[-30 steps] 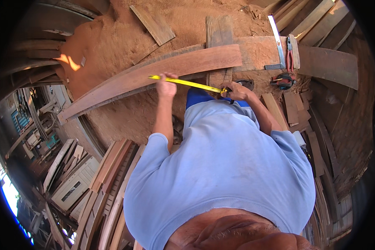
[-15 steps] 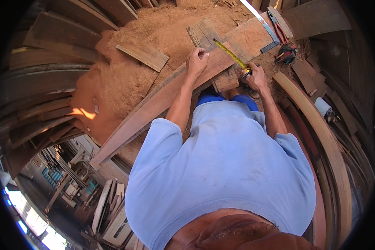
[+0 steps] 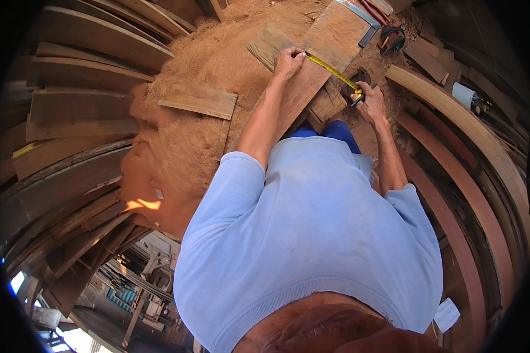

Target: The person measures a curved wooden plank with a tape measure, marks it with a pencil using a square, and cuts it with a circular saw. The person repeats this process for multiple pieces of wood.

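A: Where is the tape measure (image 3: pixel 359 93) located?
B: Upper middle of the frame. Its yellow blade (image 3: pixel 334 72) is extended toward upper left, along the upper end of a reddish plank (image 3: pixel 300 94); contact with the wood cannot be judged.
A: State of each grip?
B: Right hand (image 3: pixel 371 107): fingers are wrapped around the case. Left hand (image 3: pixel 288 63): fingers are drawn together, and the blade's free end is pinched at the tips.
A: Surroundings?
B: A square (image 3: pixel 368 35) is noted at upper right; a short board (image 3: pixel 201 101) is seen on sawdust (image 3: pixel 185 65), left of the left forearm.
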`<control>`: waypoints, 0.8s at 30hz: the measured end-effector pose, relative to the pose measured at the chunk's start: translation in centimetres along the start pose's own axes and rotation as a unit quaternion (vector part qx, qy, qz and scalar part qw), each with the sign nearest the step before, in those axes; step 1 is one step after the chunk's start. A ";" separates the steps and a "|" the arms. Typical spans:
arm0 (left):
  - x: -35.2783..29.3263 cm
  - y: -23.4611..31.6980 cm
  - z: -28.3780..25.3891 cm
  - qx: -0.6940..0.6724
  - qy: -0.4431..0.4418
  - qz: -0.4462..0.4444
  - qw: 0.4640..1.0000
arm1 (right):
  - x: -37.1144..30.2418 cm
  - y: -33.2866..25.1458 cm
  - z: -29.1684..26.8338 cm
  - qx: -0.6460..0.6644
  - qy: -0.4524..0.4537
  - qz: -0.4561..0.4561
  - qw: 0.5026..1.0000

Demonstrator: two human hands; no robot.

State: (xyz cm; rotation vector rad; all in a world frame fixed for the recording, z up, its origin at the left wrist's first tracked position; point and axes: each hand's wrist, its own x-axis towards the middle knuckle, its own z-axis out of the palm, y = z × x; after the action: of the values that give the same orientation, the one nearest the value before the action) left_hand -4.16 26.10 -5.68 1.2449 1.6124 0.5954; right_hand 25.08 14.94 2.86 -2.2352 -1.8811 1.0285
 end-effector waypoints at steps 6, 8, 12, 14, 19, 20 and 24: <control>1.0 -0.1 0.0 0.013 -0.038 -0.018 0.999 | -1.0 0.1 1.4 0.028 0.034 0.001 0.999; 1.9 -0.8 -0.1 0.003 -0.057 -0.018 0.998 | -1.3 -0.1 1.5 0.029 0.043 0.001 0.999; 3.3 -2.6 -0.1 -0.019 -0.094 -0.007 0.995 | -1.4 -0.2 1.5 0.025 0.046 -0.002 0.999; 3.5 -3.0 0.1 -0.023 -0.103 -0.002 0.994 | -1.4 -0.2 1.4 0.024 0.038 0.002 0.999; 4.2 -3.8 0.0 -0.038 -0.128 -0.012 0.991 | -1.5 -0.8 0.7 0.028 0.021 0.003 0.999; 4.3 -4.0 0.1 -0.043 -0.112 -0.015 0.993 | -1.5 -0.9 0.6 0.026 0.023 -0.005 0.999; 2.8 -2.2 0.6 -0.040 -0.079 -0.017 0.996 | -2.0 0.0 1.1 0.024 0.022 -0.002 0.999</control>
State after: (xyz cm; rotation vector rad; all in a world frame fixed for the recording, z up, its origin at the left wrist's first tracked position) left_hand -4.65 27.81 -8.88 1.1749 1.4609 0.5213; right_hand 24.42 12.78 2.92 -2.2083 -1.8238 1.0031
